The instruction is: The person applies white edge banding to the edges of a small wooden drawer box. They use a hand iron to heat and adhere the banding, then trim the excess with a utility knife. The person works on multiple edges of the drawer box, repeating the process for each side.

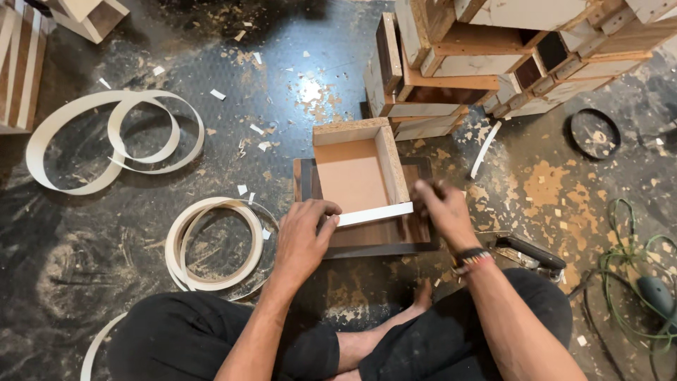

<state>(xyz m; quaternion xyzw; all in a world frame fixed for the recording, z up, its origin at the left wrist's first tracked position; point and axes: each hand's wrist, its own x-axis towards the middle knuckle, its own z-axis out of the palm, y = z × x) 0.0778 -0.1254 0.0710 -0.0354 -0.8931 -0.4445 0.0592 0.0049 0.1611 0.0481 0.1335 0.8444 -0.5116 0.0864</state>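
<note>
Evidently for steadiness, the open particleboard box (360, 169) rests on a dark board (374, 240) on the floor, left hand (303, 236) pressing its white edge strip (374, 214) down, right hand (438, 208) pinching the strip's far end.

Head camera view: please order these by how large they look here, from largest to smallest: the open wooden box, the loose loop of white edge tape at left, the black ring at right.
1. Loose loop of white edge tape.
2. Open wooden box, somewhat smaller.
3. Black ring, clearly the smallest.
</note>
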